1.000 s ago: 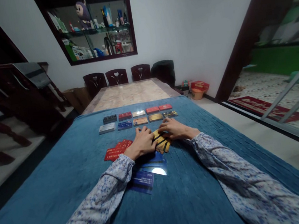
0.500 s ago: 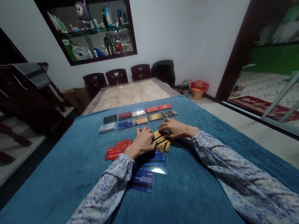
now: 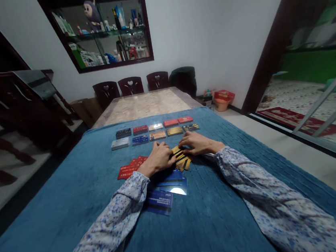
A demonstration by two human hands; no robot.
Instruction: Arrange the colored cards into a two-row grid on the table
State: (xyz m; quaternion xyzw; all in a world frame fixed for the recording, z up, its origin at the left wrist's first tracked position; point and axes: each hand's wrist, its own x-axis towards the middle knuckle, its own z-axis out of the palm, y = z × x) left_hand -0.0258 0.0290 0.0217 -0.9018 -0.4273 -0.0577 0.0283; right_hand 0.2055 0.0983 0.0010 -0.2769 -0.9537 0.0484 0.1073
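Both my hands rest on a loose pile of gold cards (image 3: pixel 181 160) in the middle of the blue cloth (image 3: pixel 73 201). My left hand (image 3: pixel 159 159) lies over the pile's left side with fingers curled down onto it. My right hand (image 3: pixel 196 143) covers the pile's far right edge, fingers bent and pressing on the cards. A fan of red cards (image 3: pixel 129 169) lies just left of my left wrist. Blue cards (image 3: pixel 166 191) lie spread below the hands. Beyond the hands, two rows of single cards (image 3: pixel 153 132) are laid out side by side.
The blue cloth covers the near part of a long table; bare marble top (image 3: pixel 147 104) shows past it. Dark chairs (image 3: pixel 131 85) stand at the far end. A wall cabinet (image 3: pixel 105 28) holds bottles and a toy. A staircase railing is at left, a doorway at right.
Hardly anything has moved; both hands stay on the gold cards, with only slight shifts of the fingers.
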